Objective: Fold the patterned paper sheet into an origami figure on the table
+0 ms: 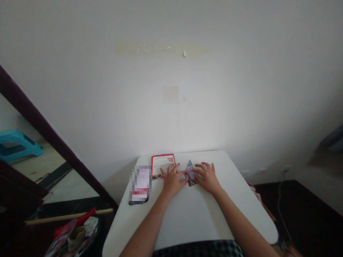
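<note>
A small folded piece of printed paper, pointed at its far end, lies on the white table between my hands. My left hand rests at its left side, fingers spread, with its inner fingertips touching the paper's edge. Its other fingers reach over the near right part of a red-bordered printed card. From the right, my right hand lies with fingers stretched out, some tips on the paper's right edge. Parts of the paper's edges are hidden under the fingertips.
At the table's left edge lies a phone, its screen blurred out. A plain wall rises behind the table. On the floor at lower left is a bag of odds and ends, with a blue stool beyond the doorway.
</note>
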Tool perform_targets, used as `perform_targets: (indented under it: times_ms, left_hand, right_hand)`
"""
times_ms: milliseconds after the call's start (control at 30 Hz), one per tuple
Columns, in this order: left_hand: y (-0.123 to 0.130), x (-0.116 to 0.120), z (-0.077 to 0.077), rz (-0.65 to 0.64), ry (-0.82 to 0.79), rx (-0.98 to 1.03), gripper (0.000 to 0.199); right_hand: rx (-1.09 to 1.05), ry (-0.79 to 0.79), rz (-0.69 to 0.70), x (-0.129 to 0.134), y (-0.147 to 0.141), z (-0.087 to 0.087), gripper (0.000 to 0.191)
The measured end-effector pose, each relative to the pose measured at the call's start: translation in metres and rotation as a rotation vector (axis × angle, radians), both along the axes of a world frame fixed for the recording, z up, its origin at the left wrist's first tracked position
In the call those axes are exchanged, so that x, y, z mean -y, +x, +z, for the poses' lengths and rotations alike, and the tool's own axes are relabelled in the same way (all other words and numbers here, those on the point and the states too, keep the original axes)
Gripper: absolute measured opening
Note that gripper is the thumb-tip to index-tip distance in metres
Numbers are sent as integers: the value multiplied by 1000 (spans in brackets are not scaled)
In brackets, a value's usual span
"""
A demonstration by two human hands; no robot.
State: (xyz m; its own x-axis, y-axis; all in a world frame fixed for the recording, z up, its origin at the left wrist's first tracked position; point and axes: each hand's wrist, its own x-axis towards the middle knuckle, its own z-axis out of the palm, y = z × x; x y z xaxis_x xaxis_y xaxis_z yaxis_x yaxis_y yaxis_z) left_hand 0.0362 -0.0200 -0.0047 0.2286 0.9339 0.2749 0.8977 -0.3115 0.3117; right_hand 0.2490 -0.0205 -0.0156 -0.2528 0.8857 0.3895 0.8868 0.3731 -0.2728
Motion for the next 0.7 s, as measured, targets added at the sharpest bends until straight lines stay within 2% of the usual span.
perform_targets:
  times_ms: [133, 300, 400, 533, 700]
  left_hand:
    - [-1, 0, 2, 33, 10, -8, 32]
    - [-2, -1, 0, -7, 33, 13, 22]
    - [-1, -1, -1, -62, 26, 23, 25]
    - [0, -1, -1, -76, -22, 12, 35]
    - [0, -1, -1, -56, -27, 2, 35]
  right_hand:
    - [26, 8, 27, 1, -1, -1, 29]
    - [29, 42, -118, -2, -2, -7, 28]
    - [30, 47, -140, -3, -2, -9, 29]
    - [13, 58, -93, -2, -1, -7, 27]
    - [-23, 15, 30, 1, -1, 0, 28]
